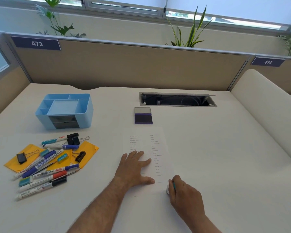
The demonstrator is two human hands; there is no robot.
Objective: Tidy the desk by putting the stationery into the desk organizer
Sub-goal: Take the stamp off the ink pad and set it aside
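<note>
A light blue desk organizer (65, 110) with several compartments stands at the back left of the desk. In front of it lies a heap of whiteboard markers (45, 167), black binder clips (21, 158), erasers (62, 157) and yellow envelopes (86, 154). My left hand (134, 167) presses flat, fingers spread, on a printed sheet of paper (158, 148) in the middle. My right hand (181, 190) grips a small white eraser with a teal sleeve (168, 190) at the sheet's lower right corner.
A purple stamp pad (143, 116) with its lid up sits behind the sheet. An open cable hatch (177, 99) is set into the desk further back. A beige partition (124, 64) closes the back, and a white side panel (262, 101) rises at the right.
</note>
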